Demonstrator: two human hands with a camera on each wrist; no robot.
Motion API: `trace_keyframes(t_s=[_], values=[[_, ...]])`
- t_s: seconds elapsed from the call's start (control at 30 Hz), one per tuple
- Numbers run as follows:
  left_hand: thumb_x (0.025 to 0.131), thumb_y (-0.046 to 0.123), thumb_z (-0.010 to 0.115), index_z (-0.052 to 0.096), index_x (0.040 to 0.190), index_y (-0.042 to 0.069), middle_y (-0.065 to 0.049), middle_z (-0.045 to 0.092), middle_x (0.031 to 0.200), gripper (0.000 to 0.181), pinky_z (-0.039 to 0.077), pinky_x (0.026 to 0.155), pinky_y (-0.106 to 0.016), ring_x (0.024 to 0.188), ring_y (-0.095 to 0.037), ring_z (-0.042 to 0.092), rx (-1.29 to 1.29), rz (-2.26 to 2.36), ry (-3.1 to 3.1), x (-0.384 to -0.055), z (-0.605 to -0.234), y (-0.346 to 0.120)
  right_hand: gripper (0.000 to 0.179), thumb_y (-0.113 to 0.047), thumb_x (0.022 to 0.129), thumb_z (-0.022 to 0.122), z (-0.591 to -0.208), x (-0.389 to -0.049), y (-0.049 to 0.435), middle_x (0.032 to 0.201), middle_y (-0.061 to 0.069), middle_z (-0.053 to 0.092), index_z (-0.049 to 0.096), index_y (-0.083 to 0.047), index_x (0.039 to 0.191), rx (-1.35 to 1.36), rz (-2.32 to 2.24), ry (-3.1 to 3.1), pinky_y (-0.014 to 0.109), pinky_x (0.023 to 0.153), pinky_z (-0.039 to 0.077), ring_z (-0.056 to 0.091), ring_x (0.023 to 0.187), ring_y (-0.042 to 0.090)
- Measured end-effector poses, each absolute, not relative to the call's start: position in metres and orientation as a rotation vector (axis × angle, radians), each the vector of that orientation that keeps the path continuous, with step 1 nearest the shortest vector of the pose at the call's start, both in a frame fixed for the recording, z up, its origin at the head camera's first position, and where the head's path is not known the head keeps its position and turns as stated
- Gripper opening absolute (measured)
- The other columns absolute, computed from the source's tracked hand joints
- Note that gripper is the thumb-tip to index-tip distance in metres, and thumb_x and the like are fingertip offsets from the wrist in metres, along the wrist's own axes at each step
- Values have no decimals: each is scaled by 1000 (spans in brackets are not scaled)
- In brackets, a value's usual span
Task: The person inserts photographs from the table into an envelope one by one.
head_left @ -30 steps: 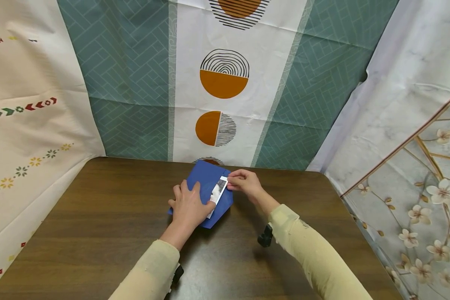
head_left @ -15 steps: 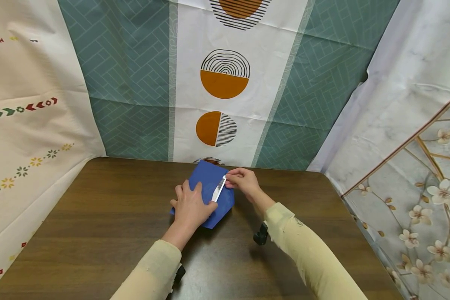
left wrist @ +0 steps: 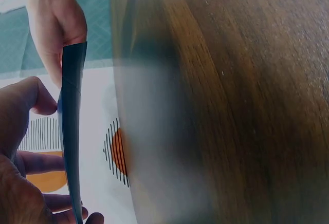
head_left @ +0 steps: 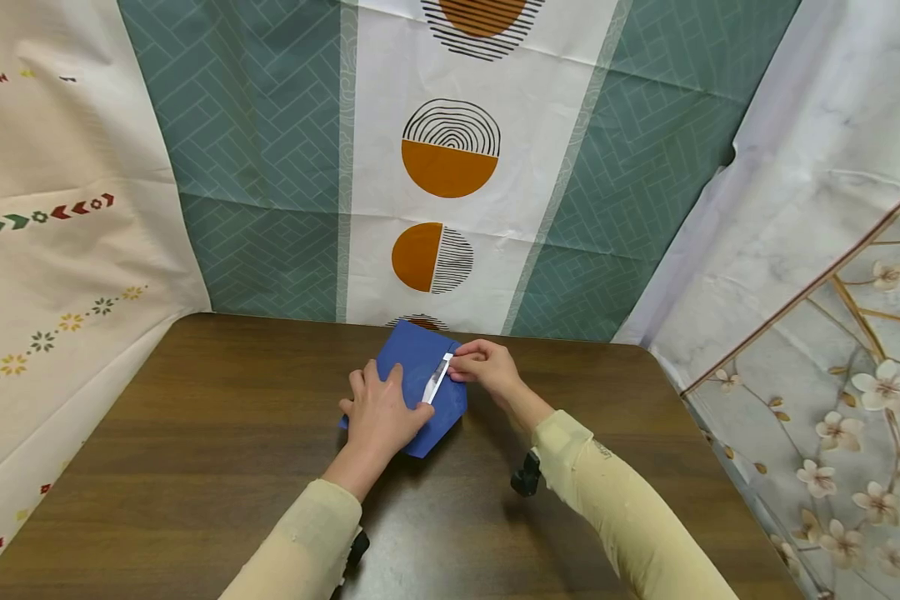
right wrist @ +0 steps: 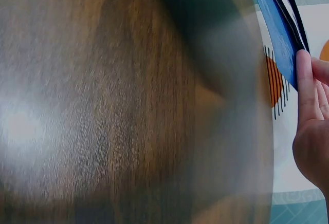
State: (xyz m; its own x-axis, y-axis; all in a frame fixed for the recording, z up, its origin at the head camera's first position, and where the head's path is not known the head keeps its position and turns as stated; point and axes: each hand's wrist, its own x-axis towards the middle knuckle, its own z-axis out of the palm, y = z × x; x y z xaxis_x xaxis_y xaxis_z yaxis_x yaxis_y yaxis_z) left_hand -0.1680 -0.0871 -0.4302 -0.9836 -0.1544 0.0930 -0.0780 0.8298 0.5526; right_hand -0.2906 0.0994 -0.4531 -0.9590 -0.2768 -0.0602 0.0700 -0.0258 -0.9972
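Note:
A blue envelope [head_left: 420,354] is held up tilted over the table. My left hand [head_left: 378,412] grips it, fingers spread over its body and thumb near the opening. In the left wrist view the envelope [left wrist: 72,121] appears almost edge-on, with fingertips curled past its edge. From the opening shows a narrow strip of a white-bordered photo [head_left: 437,379], the rest hidden inside. My right hand [head_left: 491,371] pinches at the photo's upper corner, beside the envelope's edge. In the right wrist view a white edge lies between the blue layers, and the right hand [right wrist: 311,106] has its fingertips at the corner.
A brown wooden table [head_left: 195,467] extends below both hands. Behind it hangs a patterned curtain [head_left: 270,167] in teal and white. Floral cloth [head_left: 832,417] covers the right side, and a cream cloth [head_left: 67,275] hangs at the left.
The photo has slid left into the envelope, its visible part shrinking from a wide band to a thin strip. My right hand has moved slightly left with it; my left hand has barely moved.

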Motion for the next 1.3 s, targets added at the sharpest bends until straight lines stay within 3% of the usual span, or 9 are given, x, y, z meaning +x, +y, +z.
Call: trace_keyframes(t_s=[0.83, 1.3], values=[[88, 44, 78, 57, 152, 2, -35, 35, 159, 80, 41, 98, -78, 142, -55, 33, 203, -891, -2858, -166, -430, -86, 16, 13, 93, 72, -455, -291, 86, 80, 8, 74, 63, 11, 106, -221, -2015, 2104, 28, 67, 63, 74, 67, 14], [89, 47, 76, 55, 153, 1, -36, 34, 159, 81, 40, 98, -79, 142, -55, 32, 221, -870, -2885, -166, -429, -88, 20, 11, 97, 70, -445, -291, 90, 90, 16, 78, 65, 17, 115, -271, -1964, 2093, 31, 73, 64, 77, 74, 16]])
